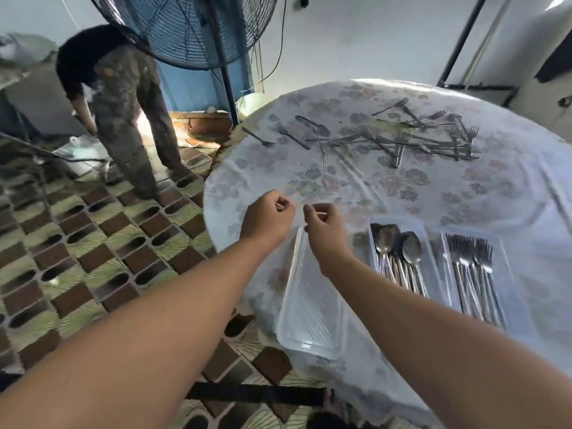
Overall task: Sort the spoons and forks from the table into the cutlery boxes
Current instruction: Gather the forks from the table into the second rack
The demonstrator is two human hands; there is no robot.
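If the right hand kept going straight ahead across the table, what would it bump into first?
Probably the long spoon at the near edge of the loose cutlery pile. Before that, the right hand passes only bare flowered tablecloth, though depth is hard to judge.

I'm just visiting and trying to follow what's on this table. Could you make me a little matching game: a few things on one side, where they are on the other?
Things:
1. spoon box
2. fork box
3. empty box
4. loose cutlery

Places:
A. scattered on the far side of the table
B. nearest the table's left edge, under the right hand
C. farthest right of the three boxes
D. middle of the three boxes

Pairs: 1-D, 2-C, 3-B, 4-A
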